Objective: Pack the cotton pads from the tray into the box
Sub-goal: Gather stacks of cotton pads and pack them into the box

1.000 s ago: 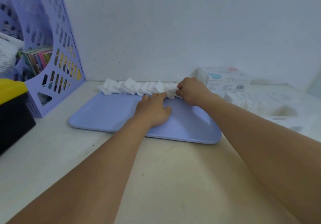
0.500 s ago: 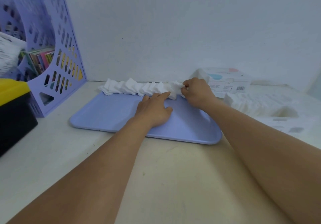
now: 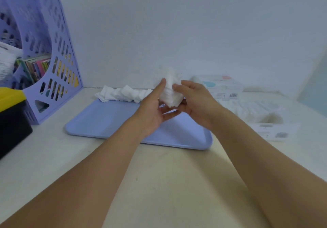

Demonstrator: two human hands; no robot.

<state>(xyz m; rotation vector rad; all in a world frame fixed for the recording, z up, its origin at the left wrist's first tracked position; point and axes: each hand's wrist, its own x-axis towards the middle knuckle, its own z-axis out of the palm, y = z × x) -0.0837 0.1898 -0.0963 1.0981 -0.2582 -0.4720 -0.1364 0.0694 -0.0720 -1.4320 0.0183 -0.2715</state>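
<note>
No writing can be read anywhere. The white carton (image 3: 223, 87) at the back of the counter carries a barcode (image 3: 233, 95) and small blurred print, and the open box (image 3: 272, 131) nearer the front has grey label patches, all too blurred to make out.

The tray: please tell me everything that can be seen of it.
The tray is pale blue-violet, smooth, plastic-looking, rectangular with rounded corners and a low raised rim. It lies flat on the cream table, near the wall. A rumpled row of white cotton pads lies along its far edge. Both hands hold a stack of pads above its right part, hiding some of it.
</note>
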